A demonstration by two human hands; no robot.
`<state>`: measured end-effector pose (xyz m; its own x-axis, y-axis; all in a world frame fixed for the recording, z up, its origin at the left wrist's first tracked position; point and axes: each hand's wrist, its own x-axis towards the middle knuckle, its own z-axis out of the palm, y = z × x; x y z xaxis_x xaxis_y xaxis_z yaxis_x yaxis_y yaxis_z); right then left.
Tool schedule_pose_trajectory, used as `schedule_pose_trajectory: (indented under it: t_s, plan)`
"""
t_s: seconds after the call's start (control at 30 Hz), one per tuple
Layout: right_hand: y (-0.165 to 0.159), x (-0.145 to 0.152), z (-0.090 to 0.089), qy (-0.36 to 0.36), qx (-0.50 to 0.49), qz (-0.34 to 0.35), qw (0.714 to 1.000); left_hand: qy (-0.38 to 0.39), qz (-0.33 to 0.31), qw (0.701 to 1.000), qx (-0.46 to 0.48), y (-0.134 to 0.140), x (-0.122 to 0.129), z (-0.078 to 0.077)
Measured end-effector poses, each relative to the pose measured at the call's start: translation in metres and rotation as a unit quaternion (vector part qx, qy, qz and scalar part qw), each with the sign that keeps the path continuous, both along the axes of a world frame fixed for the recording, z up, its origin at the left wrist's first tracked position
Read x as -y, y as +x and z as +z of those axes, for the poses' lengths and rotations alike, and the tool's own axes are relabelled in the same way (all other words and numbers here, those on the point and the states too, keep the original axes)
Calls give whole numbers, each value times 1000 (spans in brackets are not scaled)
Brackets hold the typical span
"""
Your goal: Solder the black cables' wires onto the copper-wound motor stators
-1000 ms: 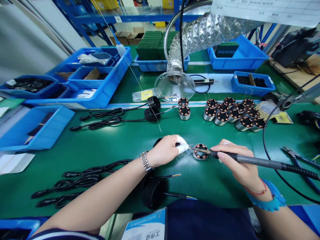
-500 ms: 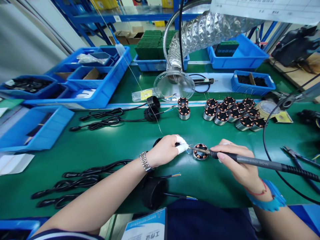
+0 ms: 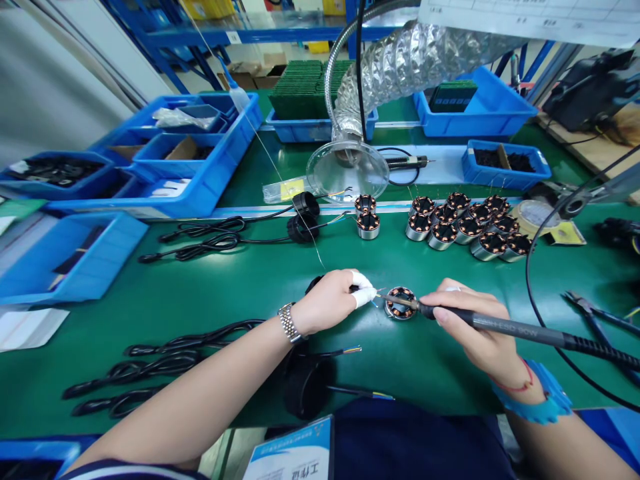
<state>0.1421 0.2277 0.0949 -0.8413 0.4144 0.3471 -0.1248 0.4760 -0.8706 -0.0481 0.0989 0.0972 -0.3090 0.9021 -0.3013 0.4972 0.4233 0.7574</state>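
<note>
My left hand (image 3: 333,300), with white covers on its fingertips, pinches the thin coloured wires (image 3: 379,296) of a cable. A black cap (image 3: 313,285) shows partly behind that hand. In my right hand (image 3: 475,327) is a soldering iron (image 3: 525,331), gripped like a pen and pointing left. Its tip crosses over a ring-shaped motor stator (image 3: 401,315) with copper coils and reaches the wire ends. Whether tip and wires touch is too small to tell. A thin strand of solder wire (image 3: 320,257) hangs down just above my left hand.
Several more stators (image 3: 469,230) stand at the back right, and two (image 3: 368,225) nearer the middle. Black cables (image 3: 215,240) with caps lie left. A clear fume hood (image 3: 349,172) hangs behind. Pliers (image 3: 595,320) lie right. Blue bins (image 3: 200,190) line the back left.
Almost nothing differs. Both hands, the wires and the stator keep their places; the soldering iron's handle seems very slightly turned.
</note>
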Motion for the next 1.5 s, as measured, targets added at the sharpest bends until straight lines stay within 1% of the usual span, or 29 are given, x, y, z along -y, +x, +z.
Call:
schedule_pose_trajectory:
  t_s: [0.2, 0.4, 0.7, 0.9, 1.17, 1.27, 1.4, 1.5]
  plan:
    - [0, -1, 1, 9, 3, 5, 1000, -4, 8, 1000, 4, 0, 0, 1]
    - [2, -2, 3, -5, -17, -2, 1000, -5, 10, 1000, -1, 0, 0, 0]
    - [-1, 0, 2, -2, -4, 0, 1000, -7, 13, 1000, -1, 0, 0, 0]
    - [2, -3, 3, -16, -18, -16, 1000, -4, 8, 1000, -6, 0, 0, 1]
    - [3, -4, 2, -10, -16, -37, 999, -14, 14, 1000, -3, 0, -1, 1]
    - [4, -3, 3, 22, -11, -68, 997, -7, 14, 1000, -1, 0, 0, 1]
    - [3, 0, 5, 97, 6, -154, 983, 0, 11, 1000, -1, 1, 0, 2]
    - [2, 3, 1, 98, -1, -184, 978, -2, 13, 1000, 3, 1, -1, 1]
